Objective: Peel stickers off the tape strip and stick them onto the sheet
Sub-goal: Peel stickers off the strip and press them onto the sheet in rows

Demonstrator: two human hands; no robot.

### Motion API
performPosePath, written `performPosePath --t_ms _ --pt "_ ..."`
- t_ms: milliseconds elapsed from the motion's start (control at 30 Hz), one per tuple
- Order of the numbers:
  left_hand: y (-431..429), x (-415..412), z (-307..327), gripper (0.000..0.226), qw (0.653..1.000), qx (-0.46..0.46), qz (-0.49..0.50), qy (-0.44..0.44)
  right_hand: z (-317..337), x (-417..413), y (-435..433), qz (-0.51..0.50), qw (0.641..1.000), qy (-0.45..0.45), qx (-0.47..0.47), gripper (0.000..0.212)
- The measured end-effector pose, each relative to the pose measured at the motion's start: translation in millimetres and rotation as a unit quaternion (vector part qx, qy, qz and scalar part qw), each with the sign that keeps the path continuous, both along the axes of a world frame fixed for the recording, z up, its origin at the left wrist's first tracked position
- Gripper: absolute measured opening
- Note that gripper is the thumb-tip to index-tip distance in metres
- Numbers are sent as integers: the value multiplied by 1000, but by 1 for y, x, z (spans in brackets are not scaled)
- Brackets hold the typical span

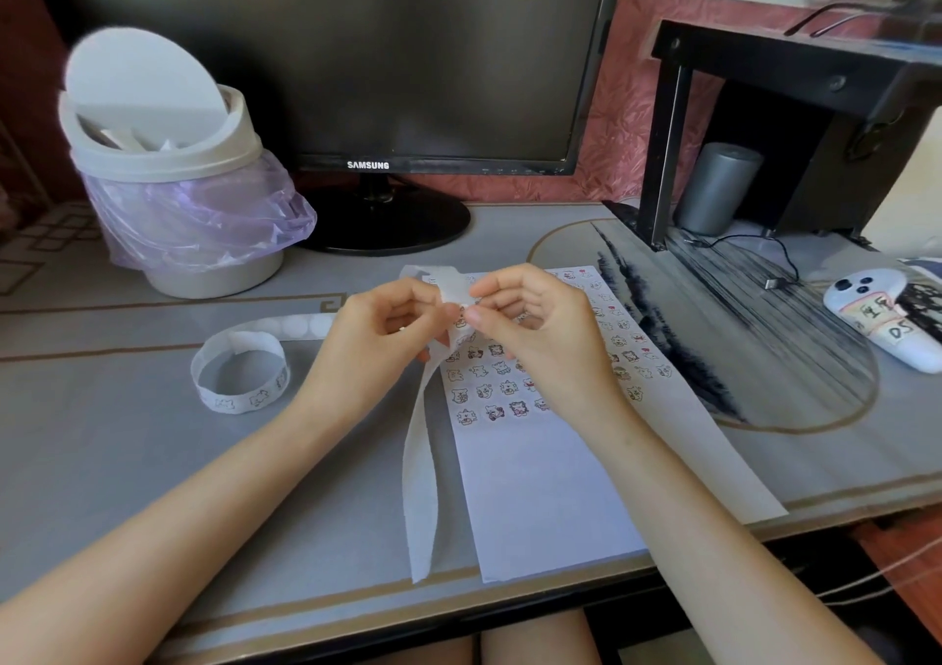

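both hands are up over the far part of the white sheet (535, 486), close together in the middle of the desk (102, 460). the left hand (380, 330) has its fingers curled shut on the white tape strip (420, 465), pinching it between thumb and fingers. the right hand (530, 315) sits just beside it, with its thumb and first finger pressed together right at the strip, at a spot where a small sticker (463, 311) shows. the sticker is so small and so tucked under the fingertips that you cannot tell if it is off the strip or on it. from the pinch, one end of the strip sticks up on the far side of the fingers, and a long empty part hangs down toward the near edge of the desk, lying along the left side of the sheet. another part of the strip runs left to a loose roll (239, 374) lying flat on the desk, with little drawings on its outside. the sheet has rows of small animal stickers on its far half, and its near half is bare. far left stands a small bin (173, 154) with a purple bag. a dark samsung monitor (357, 52) is behind the hands. a white controller (887, 323) lies far right.
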State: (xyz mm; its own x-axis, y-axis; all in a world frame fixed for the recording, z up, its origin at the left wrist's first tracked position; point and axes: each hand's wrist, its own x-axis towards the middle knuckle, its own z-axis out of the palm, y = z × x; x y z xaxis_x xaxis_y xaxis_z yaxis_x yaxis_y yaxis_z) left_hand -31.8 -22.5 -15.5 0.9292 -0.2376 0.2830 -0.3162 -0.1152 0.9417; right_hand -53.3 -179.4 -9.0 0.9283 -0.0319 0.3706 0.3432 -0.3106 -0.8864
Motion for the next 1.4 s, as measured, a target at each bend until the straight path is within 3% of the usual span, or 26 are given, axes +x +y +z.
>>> performPosePath --t_ms 533,867,1200,1400 --pt "0 0 0 12 1000 1 -8 6 -2 0 0 3 1000 -18 -6 9" --pt "-1 -1 0 12 997 -35 -15 70 -3 -4 -3 0 997 18 -70 6" --pt "0 -1 2 14 993 -53 -22 107 -2 -14 -9 30 996 -3 -87 8" --pt "-1 0 -4 15 996 2 -6 93 4 -23 -28 17 997 45 -63 6"
